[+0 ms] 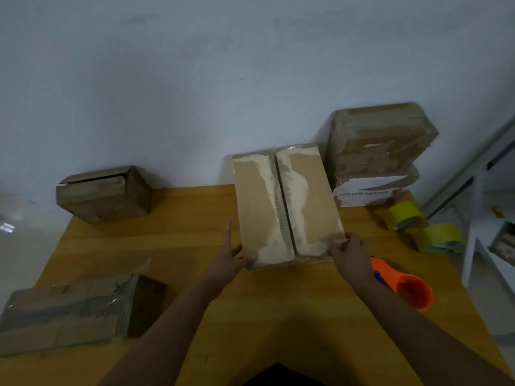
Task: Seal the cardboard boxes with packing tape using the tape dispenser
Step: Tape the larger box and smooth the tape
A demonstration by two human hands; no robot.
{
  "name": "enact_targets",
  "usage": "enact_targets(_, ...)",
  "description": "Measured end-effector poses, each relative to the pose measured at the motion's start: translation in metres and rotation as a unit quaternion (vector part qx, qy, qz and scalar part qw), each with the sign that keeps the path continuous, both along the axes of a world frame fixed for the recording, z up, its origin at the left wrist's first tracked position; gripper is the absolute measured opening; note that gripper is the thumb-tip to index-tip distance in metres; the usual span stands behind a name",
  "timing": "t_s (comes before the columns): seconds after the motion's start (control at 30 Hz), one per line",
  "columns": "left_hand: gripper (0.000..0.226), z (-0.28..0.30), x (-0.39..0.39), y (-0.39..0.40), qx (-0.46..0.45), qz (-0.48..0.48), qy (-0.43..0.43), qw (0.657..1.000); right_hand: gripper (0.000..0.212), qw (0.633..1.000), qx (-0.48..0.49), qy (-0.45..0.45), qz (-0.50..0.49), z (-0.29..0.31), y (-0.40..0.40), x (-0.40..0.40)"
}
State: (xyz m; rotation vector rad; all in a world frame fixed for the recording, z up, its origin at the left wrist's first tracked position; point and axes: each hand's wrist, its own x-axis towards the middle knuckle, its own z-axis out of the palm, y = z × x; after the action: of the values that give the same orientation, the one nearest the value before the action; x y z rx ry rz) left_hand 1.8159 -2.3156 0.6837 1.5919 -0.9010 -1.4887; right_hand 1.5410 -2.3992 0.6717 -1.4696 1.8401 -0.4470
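Both hands are on the middle box (287, 207), which lies on the wooden table (172, 235) with its two top flaps meeting along a centre seam. Left hand (232, 257) sits at the near-left corner, thumb curled onto the top edge, forefinger pointing straight away along the box's left side. Right hand (349, 253) grips the near-right corner, fingers curled over the edge. Torn pale patches run down both flaps. Just behind the right wrist, the orange dispenser (404, 285) lies on the table, untouched. Two yellow tape rolls (405, 215) rest near the table's right edge. A stack of two taped boxes (379, 151) stands right of the held box, against the wall. One small box (104, 195) waits far left, a flattened one (75, 310) near left.
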Motion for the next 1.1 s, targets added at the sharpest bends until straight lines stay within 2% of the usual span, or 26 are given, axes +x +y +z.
enact_targets(0.17,0.109,0.007,-0.023,0.017,-0.044,0.033,-0.067,0.996,0.051,0.994,-0.012,-0.027,0.101,0.007,-0.028,0.000)
enact_targets(0.27,0.080,0.018,-0.034,0.030,-0.029,0.065,-0.190,0.979,0.064,0.983,-0.012,-0.106,0.150,0.012,-0.046,0.004)
enact_targets(0.37,0.035,0.027,-0.045,0.044,-0.004,0.084,-0.259,0.962,0.081,0.985,-0.030,-0.149,0.079,0.008,-0.056,0.016)
enact_targets(0.43,0.025,0.031,-0.047,0.049,-0.012,0.105,-0.316,0.943,0.073,0.985,-0.028,-0.169,-0.028,0.006,-0.048,0.022)
enact_targets(0.5,0.024,0.033,-0.038,0.046,-0.037,0.145,-0.370,0.917,0.061,0.976,-0.008,-0.207,-0.063,0.003,-0.029,0.027)
enact_targets(0.57,0.025,0.032,-0.019,0.036,-0.059,0.145,-0.410,0.898,0.067,0.967,0.016,-0.253,-0.042,-0.002,-0.008,0.031)
enact_targets(0.67,0.033,0.023,0.011,0.016,-0.052,0.059,-0.484,0.871,0.080,0.964,0.060,-0.256,-0.023,-0.009,-0.003,0.041)
enact_targets(0.73,0.041,0.013,0.026,0.006,-0.049,-0.012,-0.543,0.838,0.080,0.962,0.085,-0.257,-0.025,-0.012,-0.015,0.048)
enact_targets(0.8,0.046,0.008,0.042,-0.001,-0.041,-0.051,-0.565,0.823,0.077,0.955,0.108,-0.276,-0.016,-0.007,-0.027,0.058)
enact_targets(0.9,0.050,0.005,0.071,-0.009,-0.034,-0.080,-0.557,0.826,0.073,0.941,0.083,-0.327,0.031,0.006,-0.040,0.078)
enact_targets(1.1,0.047,0.018,0.136,-0.018,-0.073,-0.115,-0.489,0.862,0.072,0.953,0.034,-0.298,0.040,0.010,-0.042,0.141)
